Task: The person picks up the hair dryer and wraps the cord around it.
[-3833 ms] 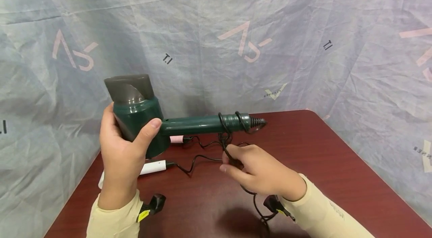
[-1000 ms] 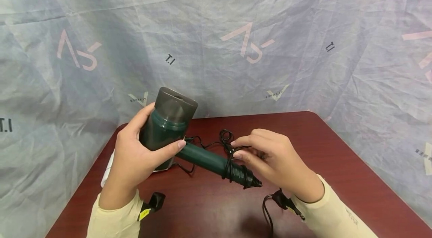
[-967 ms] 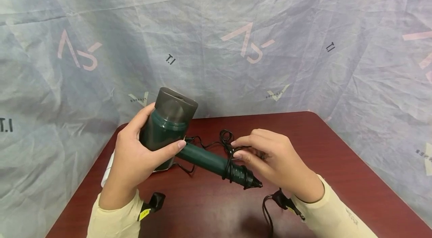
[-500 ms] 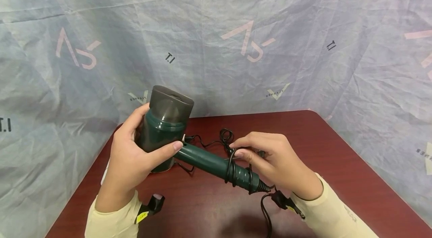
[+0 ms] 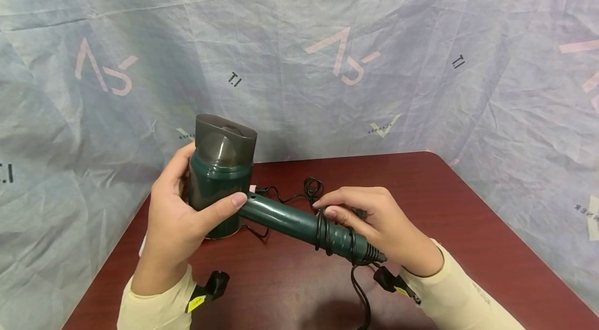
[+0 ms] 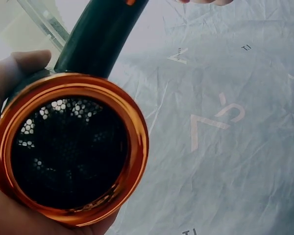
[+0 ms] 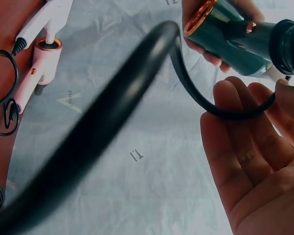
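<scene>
In the head view my left hand (image 5: 175, 221) grips the body of a dark green hair dryer (image 5: 220, 182), its fingers behind and the thumb across the front. The dryer is held over the table with its grey nozzle (image 5: 224, 143) upward and its handle (image 5: 285, 222) sloping down to the right. A black power cord (image 5: 323, 231) winds round the handle's lower end. My right hand (image 5: 374, 221) pinches this cord beside the handle. In the right wrist view the cord's loose length (image 7: 230, 115) runs across the fingers. The left wrist view shows the dryer's copper-rimmed air intake (image 6: 71, 149).
A pink hair dryer (image 7: 46, 63) and a white appliance (image 7: 36, 24) lie on the dark red table (image 5: 421, 189). Their black cables (image 5: 313, 184) coil behind the handle. Printed grey fabric (image 5: 281, 60) hangs behind the table. Below the right hand, the cord's free part (image 5: 362, 293) hangs down.
Since 3.8 s ago the dryer has tilted from nearly level, and another cord turn lies round its handle. Over the last second the dryer shifts slightly left, and the right hand draws the cord against the handle.
</scene>
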`<state>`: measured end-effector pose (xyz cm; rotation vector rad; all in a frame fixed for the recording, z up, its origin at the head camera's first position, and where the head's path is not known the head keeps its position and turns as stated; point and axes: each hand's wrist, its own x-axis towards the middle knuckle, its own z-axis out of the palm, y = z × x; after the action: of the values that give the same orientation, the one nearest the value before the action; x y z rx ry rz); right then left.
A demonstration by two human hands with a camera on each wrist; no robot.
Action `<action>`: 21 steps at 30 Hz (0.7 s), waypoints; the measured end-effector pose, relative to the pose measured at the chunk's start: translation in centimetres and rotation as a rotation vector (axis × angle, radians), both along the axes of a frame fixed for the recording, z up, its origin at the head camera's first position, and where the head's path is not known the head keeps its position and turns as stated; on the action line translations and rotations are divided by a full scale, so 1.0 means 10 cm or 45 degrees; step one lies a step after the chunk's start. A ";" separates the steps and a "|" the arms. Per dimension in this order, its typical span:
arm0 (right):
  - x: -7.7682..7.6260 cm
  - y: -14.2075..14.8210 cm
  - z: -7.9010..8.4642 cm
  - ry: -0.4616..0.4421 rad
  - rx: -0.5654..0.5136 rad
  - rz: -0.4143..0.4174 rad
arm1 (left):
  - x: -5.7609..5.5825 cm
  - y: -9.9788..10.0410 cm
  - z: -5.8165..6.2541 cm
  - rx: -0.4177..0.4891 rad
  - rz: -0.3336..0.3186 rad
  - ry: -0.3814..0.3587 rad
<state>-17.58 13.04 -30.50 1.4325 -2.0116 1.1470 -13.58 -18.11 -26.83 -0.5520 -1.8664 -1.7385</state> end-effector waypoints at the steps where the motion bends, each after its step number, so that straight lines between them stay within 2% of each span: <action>1: 0.00 0.00 0.00 -0.013 0.006 0.003 | 0.00 0.00 0.00 0.008 -0.006 0.004; 5: -0.01 0.00 0.00 -0.045 0.029 0.006 | -0.01 0.00 -0.01 0.037 -0.047 0.005; 10: -0.04 -0.01 -0.01 -0.046 0.032 0.030 | -0.02 0.01 -0.01 0.065 -0.046 0.030; 15: -0.08 -0.03 -0.03 -0.033 0.001 0.089 | -0.04 0.00 -0.01 0.099 -0.046 0.122; 21: -0.08 -0.04 -0.06 -0.123 -0.001 0.128 | -0.08 -0.02 -0.04 0.172 -0.095 0.242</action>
<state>-18.42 12.65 -31.05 1.5199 -2.0231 1.2814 -14.33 -18.30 -27.20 -0.7145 -1.6043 -1.7769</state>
